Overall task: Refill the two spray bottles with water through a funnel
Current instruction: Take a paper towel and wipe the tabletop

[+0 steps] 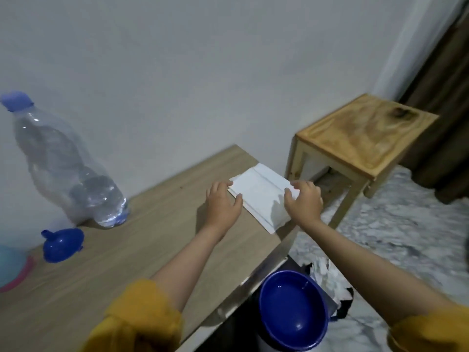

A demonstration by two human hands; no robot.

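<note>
At the far left edge you have a light blue and pink rounded object (11, 269), cut off by the frame; what it is cannot be told. Just right of it, the blue funnel (62, 245) lies on its side on the wooden table (142, 240), spout pointing up-left. Behind the funnel stands a large clear plastic bottle (63, 163) with a blue cap, close to the white wall (203, 72); it looks tilted, possibly from the wide lens. No spray head is visible on it.

Mid-frame, your left hand (223, 201) rests flat on the table, fingers spread and loose, fingertips touching the left edge of a folded white cloth (261, 196). The cloth sits at the table's far right corner, overhanging the edge slightly. Your right hand (303, 201) curls over the cloth's right side, fingers bent onto it; whether it pinches the cloth or only presses on it cannot be told. Both sleeves are mustard yellow.

Below the table edge, a dark blue basin (293, 311) sits on the floor. Further right, a small wooden stool (360, 138) stands on the marbled floor (406, 237), beside a brown curtain (446, 123).
</note>
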